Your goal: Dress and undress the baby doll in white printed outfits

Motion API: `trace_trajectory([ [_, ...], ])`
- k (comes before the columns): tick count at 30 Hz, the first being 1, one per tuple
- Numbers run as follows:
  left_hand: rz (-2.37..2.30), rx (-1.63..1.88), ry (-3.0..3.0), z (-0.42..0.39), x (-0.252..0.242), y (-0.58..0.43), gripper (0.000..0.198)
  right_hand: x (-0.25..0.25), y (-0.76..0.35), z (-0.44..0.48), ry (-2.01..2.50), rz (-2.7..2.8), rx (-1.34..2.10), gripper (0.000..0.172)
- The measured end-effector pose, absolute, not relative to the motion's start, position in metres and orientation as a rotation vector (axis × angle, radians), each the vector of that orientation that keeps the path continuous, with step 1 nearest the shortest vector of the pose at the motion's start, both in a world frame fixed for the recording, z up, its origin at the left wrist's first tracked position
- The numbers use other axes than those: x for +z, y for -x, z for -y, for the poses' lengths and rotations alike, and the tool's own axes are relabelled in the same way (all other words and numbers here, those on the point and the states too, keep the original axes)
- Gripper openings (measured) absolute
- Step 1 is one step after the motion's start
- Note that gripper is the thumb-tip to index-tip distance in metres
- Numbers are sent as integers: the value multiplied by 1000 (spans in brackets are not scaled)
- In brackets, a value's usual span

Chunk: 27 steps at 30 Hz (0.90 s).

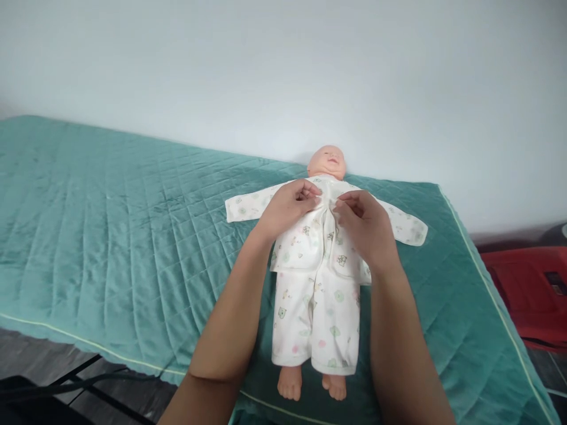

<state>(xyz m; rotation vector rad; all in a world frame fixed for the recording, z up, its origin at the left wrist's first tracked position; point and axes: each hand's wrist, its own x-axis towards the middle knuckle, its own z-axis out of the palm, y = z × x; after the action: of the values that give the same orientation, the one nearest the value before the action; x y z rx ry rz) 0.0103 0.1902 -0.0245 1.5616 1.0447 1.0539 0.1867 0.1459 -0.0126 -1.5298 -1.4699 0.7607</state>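
Note:
A baby doll (326,160) lies on its back on a teal quilted bed cover (124,236), head toward the wall, bare feet toward me. It wears a white printed jacket (305,236) and matching trousers (316,324). My left hand (290,206) pinches the left front edge of the jacket at the doll's chest. My right hand (363,224) pinches the right front edge just beside it. Both hands are closed on the fabric, meeting at the jacket's centre opening.
A pale wall (283,71) runs behind the bed. A red object (527,292) sits on the floor at the right. Dark floor and a black metal frame (84,378) show below the bed's near edge at lower left.

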Motion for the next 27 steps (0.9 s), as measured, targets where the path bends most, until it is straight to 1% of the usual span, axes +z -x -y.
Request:
trace_trajectory([
  [2, -1067, 996, -1583, -187, -18, -4, 12, -7, -191, -143, 1577, 1499, 710, 14],
  [3, -1067, 951, -1609, -185, -15, -1, 13, -4, -192, -140, 1618, 1554, 681, 16],
  [7, -980, 730, -1768, -177, -5, 9, 16, 7, -192, -124, 1794, 1896, 586, 33],
  [9, -954, 647, -1816, -174, -3, 9, 15, 8, -188, -117, 1850, 2026, 526, 36],
  [11, -972, 616, -1865, -172, -3, 6, 11, 8, -183, -113, 1910, 2096, 448, 34],
  [14, -1013, 610, -1961, -170, -3, -1, 7, 8, -180, -112, 2002, 2135, 400, 31],
  [17, -1049, 620, -2035, -169, -3, -6, 7, 9, -183, -112, 2030, 2154, 445, 34],
  [22, -1050, 737, -2102, -160, -14, -9, 12, 7, -196, -116, 1864, 2146, 603, 41],
  [24, -1055, 815, -2076, -154, -22, -11, 13, 4, -199, -119, 1834, 2146, 643, 41],
  [27, -1079, 911, -2043, -148, -34, -13, 14, -3, -198, -121, 1842, 2133, 596, 37],
])
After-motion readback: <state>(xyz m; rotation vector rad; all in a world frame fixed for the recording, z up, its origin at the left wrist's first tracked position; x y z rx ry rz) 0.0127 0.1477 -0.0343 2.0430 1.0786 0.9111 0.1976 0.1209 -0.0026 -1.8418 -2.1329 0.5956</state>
